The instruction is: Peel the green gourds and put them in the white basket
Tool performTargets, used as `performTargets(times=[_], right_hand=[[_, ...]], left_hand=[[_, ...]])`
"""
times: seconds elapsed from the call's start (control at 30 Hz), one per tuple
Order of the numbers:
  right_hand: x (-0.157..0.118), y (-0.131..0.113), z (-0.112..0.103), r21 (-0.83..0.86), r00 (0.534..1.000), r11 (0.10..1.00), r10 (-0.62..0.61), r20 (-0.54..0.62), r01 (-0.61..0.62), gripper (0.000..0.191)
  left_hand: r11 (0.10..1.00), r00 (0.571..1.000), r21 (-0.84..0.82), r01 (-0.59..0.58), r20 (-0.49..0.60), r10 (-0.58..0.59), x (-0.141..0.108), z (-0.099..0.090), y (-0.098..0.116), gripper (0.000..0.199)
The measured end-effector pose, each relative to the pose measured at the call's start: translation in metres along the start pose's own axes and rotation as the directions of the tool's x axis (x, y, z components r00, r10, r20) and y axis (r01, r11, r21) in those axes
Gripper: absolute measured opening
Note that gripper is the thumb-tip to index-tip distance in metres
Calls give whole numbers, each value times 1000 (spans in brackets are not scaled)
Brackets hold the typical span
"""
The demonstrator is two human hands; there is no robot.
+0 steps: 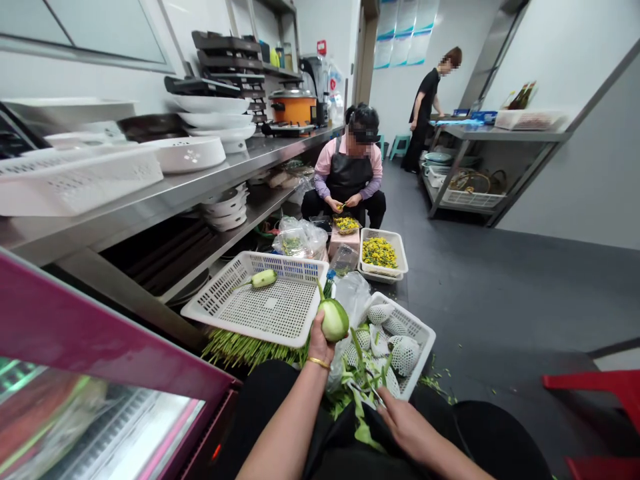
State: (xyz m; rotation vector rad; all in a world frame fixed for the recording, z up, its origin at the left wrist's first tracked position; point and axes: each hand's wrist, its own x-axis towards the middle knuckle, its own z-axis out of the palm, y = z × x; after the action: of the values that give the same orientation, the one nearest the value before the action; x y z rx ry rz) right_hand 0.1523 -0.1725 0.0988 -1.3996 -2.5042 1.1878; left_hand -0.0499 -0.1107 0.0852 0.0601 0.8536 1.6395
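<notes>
My left hand [321,339] is wrapped round a partly peeled gourd [333,321], pale green with a darker green strip and a long stem pointing up. Lower and to the right, my right hand [400,413] grips a metal peeler [374,392], partly hidden among peelings. Green strips of peel [361,413] hang over the dark cloth on my lap. Just beyond, a white crate [425,333] holds several gourds in white foam nets [404,355]. On the left, a peeled gourd [263,279] lies in a white perforated basket [250,330].
Green stalks [240,348] lie under the basket. A person [349,167] sits ahead, handling yellow flowers beside a flower-filled basket [403,257]. Another person [425,107] stands at a far table. A steel shelf [255,160] runs along the left; a red stool [600,387] stands right.
</notes>
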Motion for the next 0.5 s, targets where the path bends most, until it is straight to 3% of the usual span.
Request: performTargets(times=[0.1, 0.23, 0.3, 0.4, 0.5], right_hand=[[-10, 12, -18, 15, 1000, 1000, 20, -17, -20, 29], [21, -30, -75, -10, 981, 998, -56, -184, 55, 31], [38, -54, -89, -16, 972, 996, -84, -220, 82, 28], [45, -64, -70, 16, 964, 996, -80, -255, 87, 28], [23, -37, -21, 65, 976, 996, -47, -213, 63, 34]], left_hand=[[998, 998, -3, 66, 12, -66, -6, 5, 1, 52], [997, 996, 55, 54, 69, -57, -18, 13, -4, 46], [997, 995, 76, -9, 102, 1, -21, 15, -7, 43], [997, 990, 45, -59, 128, 53, -20, 14, -8, 42], [1000, 999, -22, -18, 43, 19, -15, 11, -5, 43]])
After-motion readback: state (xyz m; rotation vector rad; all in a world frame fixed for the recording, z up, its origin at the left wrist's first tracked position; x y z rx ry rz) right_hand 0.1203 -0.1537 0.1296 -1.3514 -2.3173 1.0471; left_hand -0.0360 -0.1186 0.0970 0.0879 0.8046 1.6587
